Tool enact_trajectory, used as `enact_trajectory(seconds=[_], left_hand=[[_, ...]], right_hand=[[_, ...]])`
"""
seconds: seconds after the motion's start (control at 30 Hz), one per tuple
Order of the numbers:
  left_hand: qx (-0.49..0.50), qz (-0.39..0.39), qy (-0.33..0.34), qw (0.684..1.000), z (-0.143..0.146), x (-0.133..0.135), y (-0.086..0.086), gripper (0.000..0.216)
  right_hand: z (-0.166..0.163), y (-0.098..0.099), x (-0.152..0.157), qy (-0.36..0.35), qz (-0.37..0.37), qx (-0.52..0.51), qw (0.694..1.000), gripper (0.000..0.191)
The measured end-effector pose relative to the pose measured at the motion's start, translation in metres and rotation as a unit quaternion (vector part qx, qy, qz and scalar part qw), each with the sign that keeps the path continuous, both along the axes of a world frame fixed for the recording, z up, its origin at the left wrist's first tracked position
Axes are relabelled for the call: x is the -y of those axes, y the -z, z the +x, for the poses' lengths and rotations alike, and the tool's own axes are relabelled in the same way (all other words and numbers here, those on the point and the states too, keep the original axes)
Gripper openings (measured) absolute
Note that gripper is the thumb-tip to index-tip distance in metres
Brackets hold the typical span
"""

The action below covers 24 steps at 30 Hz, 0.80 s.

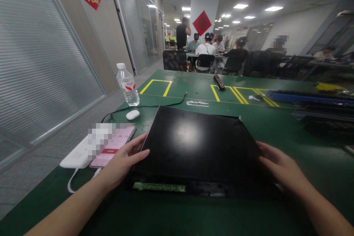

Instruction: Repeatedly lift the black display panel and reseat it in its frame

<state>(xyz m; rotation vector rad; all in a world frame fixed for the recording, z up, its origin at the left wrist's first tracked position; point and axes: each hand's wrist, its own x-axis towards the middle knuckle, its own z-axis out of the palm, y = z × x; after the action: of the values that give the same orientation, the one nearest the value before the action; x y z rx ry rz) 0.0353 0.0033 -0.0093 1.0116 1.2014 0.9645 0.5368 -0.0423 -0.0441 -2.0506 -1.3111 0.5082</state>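
Note:
Before me is a black, glossy display panel (199, 143), with a ceiling light mirrored on its face. A narrow green circuit board (159, 187) runs along part of its near edge. My left hand (125, 158) grips the panel's left side, thumb on top and fingers underneath. At the right side, my right hand (279, 164) is closed on the edge, its fingertips partly hidden. Behind the far right corner another dark edge shows; I cannot tell whether it belongs to a second layer. How far the panel is off the table is unclear.
Left of the panel lie a phone (117, 142), a white power bank (76, 155), a white earbud case (132, 114) and a black cable (146, 107). A water bottle (128, 85) stands behind. Dark and blue strips (301, 97) lie far right on the green table (177, 88). People sit beyond.

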Motion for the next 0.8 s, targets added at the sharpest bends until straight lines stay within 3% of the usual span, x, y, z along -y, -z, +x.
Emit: enact_trajectory(seconds=[0.27, 0.47, 0.67, 0.8], left_hand=[[0.064, 0.009, -0.038, 0.997, 0.007, 0.008, -0.006, 0.086], [0.127, -0.019, -0.020, 0.991, 0.009, 0.017, -0.012, 0.097], [0.142, 0.000, -0.034, 0.989, 0.003, 0.015, -0.015, 0.093], [0.145, 0.009, -0.055, 0.988, -0.007, 0.011, -0.013, 0.085]], right_hand=[[0.000, 0.003, -0.003, 0.045, 0.014, -0.067, 0.997, 0.080], [-0.006, -0.002, -0.006, 0.107, 0.000, -0.160, 0.981, 0.054], [-0.003, -0.006, -0.005, 0.091, 0.089, -0.312, 0.941, 0.048], [-0.013, -0.024, 0.009, 0.125, 0.134, -0.446, 0.876, 0.050]])
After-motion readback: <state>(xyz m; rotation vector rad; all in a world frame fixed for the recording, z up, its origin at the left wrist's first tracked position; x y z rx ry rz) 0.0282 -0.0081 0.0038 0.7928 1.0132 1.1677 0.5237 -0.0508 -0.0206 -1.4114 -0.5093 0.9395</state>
